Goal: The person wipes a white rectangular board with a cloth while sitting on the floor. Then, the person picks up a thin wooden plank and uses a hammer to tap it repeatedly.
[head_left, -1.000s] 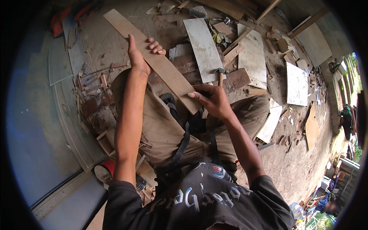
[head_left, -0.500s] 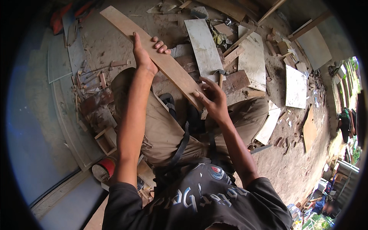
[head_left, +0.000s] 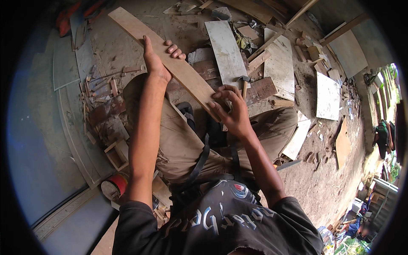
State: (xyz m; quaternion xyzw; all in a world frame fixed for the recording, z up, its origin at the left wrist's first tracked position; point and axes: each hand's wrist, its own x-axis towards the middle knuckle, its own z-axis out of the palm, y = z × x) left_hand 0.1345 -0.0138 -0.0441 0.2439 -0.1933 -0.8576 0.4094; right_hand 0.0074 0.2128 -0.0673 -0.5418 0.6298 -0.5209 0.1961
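Observation:
A long flat wooden board (head_left: 189,75) slants over my lap, its far end up to the left and its near end between my knees. My left hand (head_left: 156,61) is wrapped around its middle from beneath, thumb at the left edge and fingertips over the right edge. At the near end, my right hand (head_left: 234,114) has its thumb and curled fingers against the board's face. Whether anything small lies between those fingers I cannot make out. A hammer (head_left: 244,79) with a dark head and wooden handle is just beyond my right hand.
Whitish panels (head_left: 226,49) and wood offcuts (head_left: 257,61) litter the ground ahead and right. A saw-like blade (head_left: 289,165) lies by my right knee. At my left are a red-banded can (head_left: 114,186), a small wooden box frame (head_left: 116,155) and a large glassy sheet (head_left: 42,127).
The board and my left hand have shifted slightly left. My right hand has moved left along with it, and its fingers have curled in onto the board's face.

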